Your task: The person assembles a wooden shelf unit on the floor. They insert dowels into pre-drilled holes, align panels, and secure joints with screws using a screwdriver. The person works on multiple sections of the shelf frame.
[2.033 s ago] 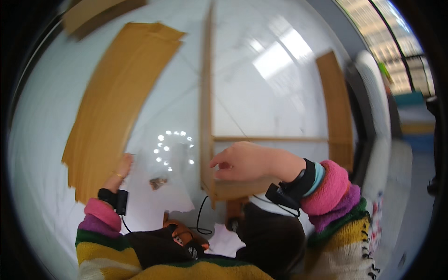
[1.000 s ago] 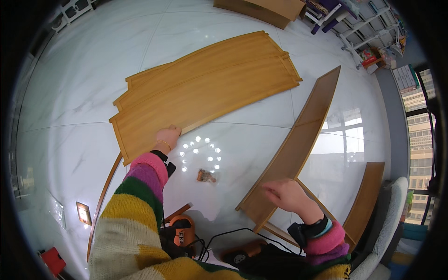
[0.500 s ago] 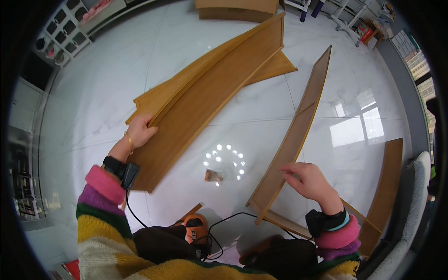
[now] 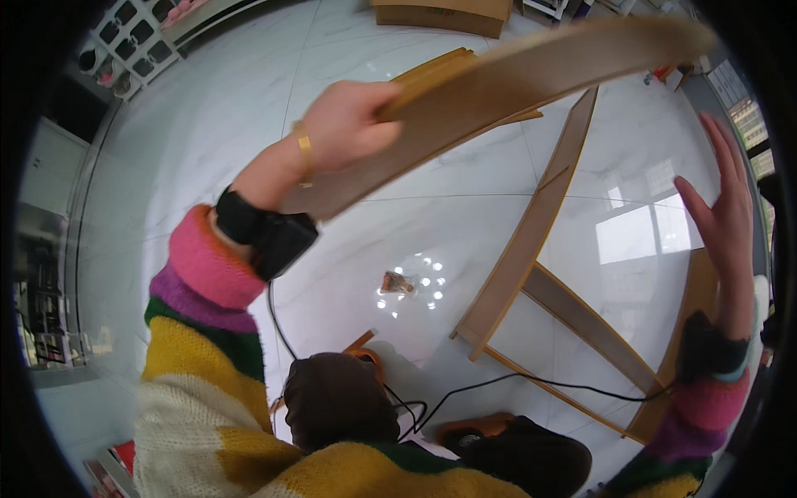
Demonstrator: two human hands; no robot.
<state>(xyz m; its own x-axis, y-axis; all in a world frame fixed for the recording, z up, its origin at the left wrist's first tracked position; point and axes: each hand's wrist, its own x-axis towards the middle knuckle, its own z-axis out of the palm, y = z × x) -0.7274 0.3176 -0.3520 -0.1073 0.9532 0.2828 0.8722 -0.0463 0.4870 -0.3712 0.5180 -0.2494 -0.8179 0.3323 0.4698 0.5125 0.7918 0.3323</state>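
Note:
My left hand (image 4: 353,124) grips the edge of a long brown wooden board (image 4: 498,87), lifted off the floor and slanting up to the far right, its far end blurred. Beneath it, mostly covered, lies another wooden panel (image 4: 436,62). My right hand (image 4: 721,203) is raised at the right with fingers spread and nothing in it. Below and left of that hand, a long narrow board (image 4: 531,216) rests on the floor as part of a joined wooden frame, with a crosspiece (image 4: 594,328) running to a side board (image 4: 701,278).
A small clear bag of brown bits (image 4: 397,283) lies on the glossy tiled floor (image 4: 357,241). A black cable (image 4: 531,376) crosses near my feet. A cardboard box (image 4: 440,17) stands at the far side, and a white rack (image 4: 133,37) at far left.
My left hand has raised the board and swung it to the right. My right hand has moved away from the narrow board, up and right, with its fingers spreading.

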